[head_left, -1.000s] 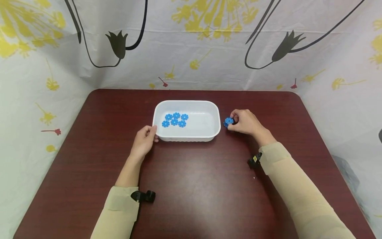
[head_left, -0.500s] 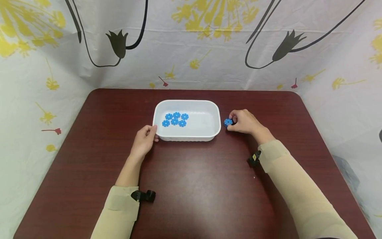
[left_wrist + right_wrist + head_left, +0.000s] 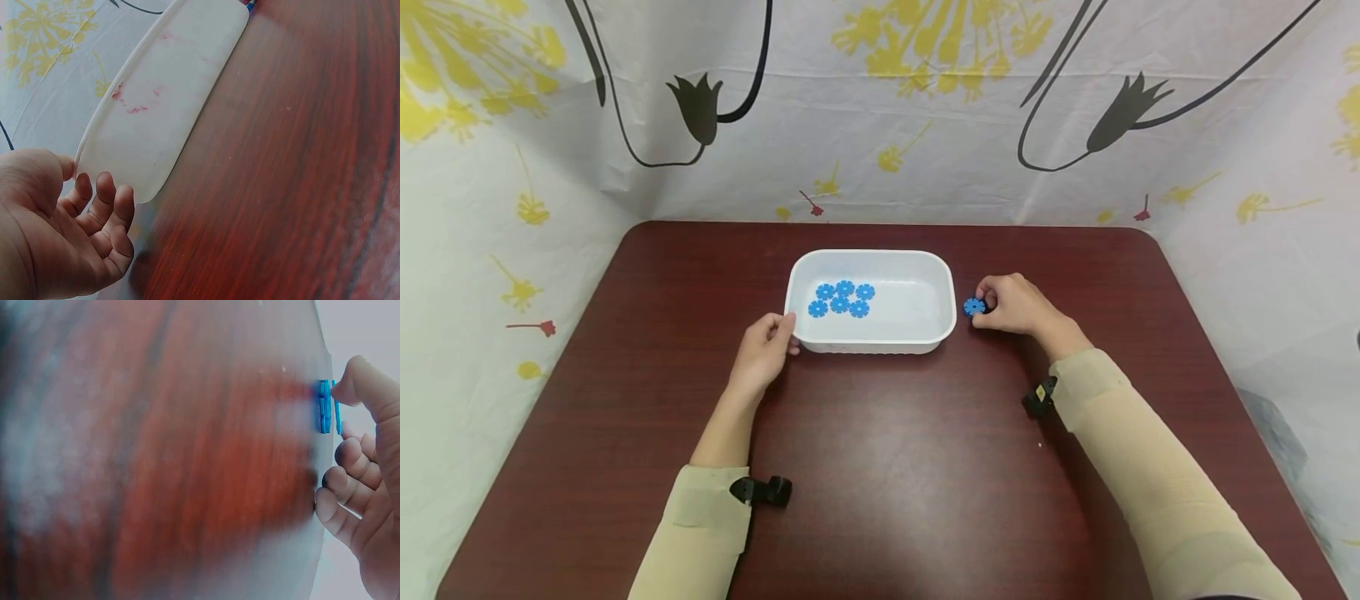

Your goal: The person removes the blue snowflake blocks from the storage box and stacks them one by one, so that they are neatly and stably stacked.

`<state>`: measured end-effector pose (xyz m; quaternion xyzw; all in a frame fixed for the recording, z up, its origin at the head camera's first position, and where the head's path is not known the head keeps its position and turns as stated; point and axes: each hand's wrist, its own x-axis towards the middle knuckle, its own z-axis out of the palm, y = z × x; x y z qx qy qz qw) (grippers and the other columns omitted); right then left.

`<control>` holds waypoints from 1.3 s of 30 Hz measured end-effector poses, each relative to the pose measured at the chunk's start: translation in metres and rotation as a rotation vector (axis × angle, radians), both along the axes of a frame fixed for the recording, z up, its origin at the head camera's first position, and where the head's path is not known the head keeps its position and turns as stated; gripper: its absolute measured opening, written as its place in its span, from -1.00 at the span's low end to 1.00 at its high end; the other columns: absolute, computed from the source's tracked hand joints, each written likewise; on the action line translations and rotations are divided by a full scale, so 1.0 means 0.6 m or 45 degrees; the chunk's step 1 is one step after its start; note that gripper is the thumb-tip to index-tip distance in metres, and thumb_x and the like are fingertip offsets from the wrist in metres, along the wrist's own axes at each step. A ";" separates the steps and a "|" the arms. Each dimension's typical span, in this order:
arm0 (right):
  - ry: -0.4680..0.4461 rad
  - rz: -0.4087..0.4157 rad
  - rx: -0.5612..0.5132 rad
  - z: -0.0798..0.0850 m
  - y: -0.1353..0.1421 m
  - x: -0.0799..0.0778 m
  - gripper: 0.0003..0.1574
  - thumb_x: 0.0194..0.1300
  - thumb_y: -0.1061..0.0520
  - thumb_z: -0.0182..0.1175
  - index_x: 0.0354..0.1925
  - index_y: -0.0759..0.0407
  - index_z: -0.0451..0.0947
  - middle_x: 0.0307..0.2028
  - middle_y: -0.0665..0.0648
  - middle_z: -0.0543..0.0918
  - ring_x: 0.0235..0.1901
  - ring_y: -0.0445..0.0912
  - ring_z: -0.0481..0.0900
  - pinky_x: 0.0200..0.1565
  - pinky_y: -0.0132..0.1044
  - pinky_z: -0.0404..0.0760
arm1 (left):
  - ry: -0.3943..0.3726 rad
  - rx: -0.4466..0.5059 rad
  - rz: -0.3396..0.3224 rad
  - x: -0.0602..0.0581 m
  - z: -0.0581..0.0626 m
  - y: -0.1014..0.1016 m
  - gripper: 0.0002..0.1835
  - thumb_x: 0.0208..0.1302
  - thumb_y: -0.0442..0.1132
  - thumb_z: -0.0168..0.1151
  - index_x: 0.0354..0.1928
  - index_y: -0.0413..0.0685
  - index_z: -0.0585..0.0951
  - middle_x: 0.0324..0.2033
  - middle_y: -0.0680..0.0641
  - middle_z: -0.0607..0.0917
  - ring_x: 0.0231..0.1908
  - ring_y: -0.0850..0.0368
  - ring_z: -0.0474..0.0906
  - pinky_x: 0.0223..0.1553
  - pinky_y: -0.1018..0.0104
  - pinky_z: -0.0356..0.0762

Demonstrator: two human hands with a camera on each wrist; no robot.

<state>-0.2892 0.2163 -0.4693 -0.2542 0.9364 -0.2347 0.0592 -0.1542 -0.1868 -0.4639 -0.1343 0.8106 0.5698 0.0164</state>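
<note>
My left hand [image 3: 760, 354] holds the near left corner of a white plastic tray [image 3: 913, 342], thumb at the rim and fingers curled along the outer wall. Several blue notched discs [image 3: 839, 305], flower-like in outline, lie flat in the left half of the tray. Just right of the tray, my right hand [image 3: 1018, 306] pinches another blue notched disc [image 3: 974, 307] between thumb and fingers. The right wrist view shows this disc edge-on, with a thin gap between it and a short stack of blue discs [image 3: 324, 407] on the table.
The dark red-brown table [image 3: 880, 433] carries the tray near its far edge. A patterned white cloth [image 3: 895, 183] hangs behind the table and at both sides. Black wrist cameras are strapped over both sleeves [image 3: 707, 517].
The disc in my right hand has shifted slightly left and down, and now covers the stack in the head view. My left hand and the tray have stayed in place.
</note>
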 end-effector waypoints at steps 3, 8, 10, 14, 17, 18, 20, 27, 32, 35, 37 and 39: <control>-0.003 0.002 0.001 0.001 -0.001 0.001 -0.62 0.01 0.07 0.45 -0.25 0.22 0.58 -0.48 0.09 0.54 -0.45 -0.05 0.46 -0.34 -0.18 0.43 | 0.000 0.000 -0.003 0.000 0.001 0.000 -0.57 0.58 0.03 0.00 -0.07 -0.27 0.56 -0.31 -0.16 0.65 -0.30 0.05 0.63 -0.15 0.29 0.54; 0.013 -0.048 0.003 0.006 -0.002 0.002 -0.61 0.00 0.05 0.47 -0.24 0.20 0.58 -0.46 0.09 0.56 -0.43 -0.04 0.47 -0.33 -0.16 0.44 | -0.001 -0.005 -0.002 0.000 0.001 0.000 -0.56 0.58 0.03 0.00 -0.06 -0.27 0.56 -0.30 -0.17 0.65 -0.29 0.04 0.63 -0.14 0.29 0.54; 0.031 -0.076 -0.012 0.008 -0.001 0.001 -0.60 0.01 0.04 0.48 -0.24 0.19 0.58 -0.45 0.09 0.56 -0.42 -0.04 0.47 -0.32 -0.15 0.45 | 0.001 -0.005 -0.006 -0.001 0.002 0.000 -0.56 0.58 0.04 0.00 -0.06 -0.27 0.56 -0.30 -0.18 0.65 -0.29 0.04 0.63 -0.14 0.29 0.54; 0.101 -0.079 -0.108 0.021 -0.003 -0.003 -0.70 0.09 0.07 0.39 -0.26 0.22 0.59 -0.47 0.10 0.57 -0.45 -0.05 0.47 -0.31 -0.19 0.47 | 0.006 -0.003 -0.008 -0.001 0.004 -0.001 -0.56 0.58 0.04 -0.01 -0.07 -0.27 0.55 -0.30 -0.18 0.65 -0.29 0.05 0.63 -0.14 0.28 0.55; 0.144 -0.073 -0.217 0.039 -0.011 -0.005 -0.78 0.15 0.12 0.32 -0.26 0.23 0.59 -0.48 0.10 0.57 -0.48 -0.06 0.47 -0.35 -0.27 0.45 | 0.008 0.002 0.002 -0.001 0.005 -0.001 -0.57 0.58 0.03 0.00 -0.07 -0.26 0.55 -0.30 -0.19 0.65 -0.29 0.04 0.63 -0.14 0.27 0.55; 0.157 -0.073 -0.251 0.045 -0.015 -0.006 -0.80 0.17 0.14 0.30 -0.26 0.24 0.60 -0.47 0.11 0.58 -0.48 -0.05 0.48 -0.36 -0.30 0.45 | 0.010 0.003 0.005 -0.001 0.005 -0.001 -0.57 0.58 0.03 0.00 -0.07 -0.26 0.55 -0.30 -0.20 0.65 -0.29 0.03 0.63 -0.13 0.26 0.55; 0.157 -0.087 -0.315 0.059 -0.023 -0.005 -0.81 0.21 0.15 0.31 -0.23 0.24 0.60 -0.44 0.12 0.60 -0.46 -0.04 0.50 -0.37 -0.33 0.44 | 0.008 0.000 0.008 0.000 0.003 -0.001 -0.57 0.58 0.03 0.00 -0.06 -0.26 0.55 -0.30 -0.19 0.65 -0.29 0.04 0.63 -0.13 0.26 0.54; 0.129 -0.174 -0.466 0.098 -0.070 0.002 -0.82 0.31 0.13 0.27 -0.17 0.21 0.61 -0.37 0.13 0.65 -0.40 -0.04 0.56 -0.29 -0.34 0.47 | 0.000 0.004 -0.001 0.004 -0.004 0.003 -0.56 0.58 0.02 0.00 -0.05 -0.29 0.55 -0.32 -0.18 0.64 -0.29 0.03 0.64 -0.12 0.27 0.55; 0.070 -0.147 -0.527 0.122 -0.119 0.008 -0.80 0.31 0.13 0.24 -0.15 0.22 0.62 -0.33 0.16 0.66 -0.37 -0.02 0.57 -0.26 -0.25 0.49 | -0.005 0.009 -0.001 0.006 -0.006 0.002 -0.56 0.58 0.01 0.00 -0.06 -0.31 0.54 -0.33 -0.17 0.64 -0.30 0.04 0.63 -0.11 0.26 0.56; 0.038 -0.098 -0.504 0.130 -0.145 0.011 -0.79 0.32 0.12 0.25 -0.13 0.22 0.61 -0.30 0.16 0.66 -0.32 -0.01 0.59 -0.22 -0.21 0.51 | 0.003 0.007 0.000 0.004 -0.004 0.002 -0.57 0.58 0.01 0.00 -0.06 -0.31 0.54 -0.33 -0.17 0.64 -0.29 0.03 0.63 -0.11 0.25 0.56; 0.026 -0.065 -0.478 0.130 -0.159 0.012 -0.78 0.33 0.12 0.24 -0.12 0.24 0.60 -0.29 0.17 0.66 -0.30 0.00 0.59 -0.19 -0.20 0.52 | 0.005 0.004 0.000 0.002 -0.002 0.002 -0.56 0.58 0.01 0.01 -0.06 -0.31 0.54 -0.32 -0.17 0.64 -0.29 0.02 0.63 -0.11 0.24 0.56; 0.016 -0.042 -0.458 0.129 -0.169 0.013 -0.78 0.34 0.12 0.25 -0.13 0.25 0.60 -0.28 0.17 0.66 -0.28 0.00 0.59 -0.18 -0.20 0.53 | 0.002 0.000 -0.004 0.001 0.000 0.003 -0.56 0.58 0.01 0.01 -0.06 -0.31 0.55 -0.31 -0.18 0.64 -0.28 0.02 0.63 -0.11 0.23 0.56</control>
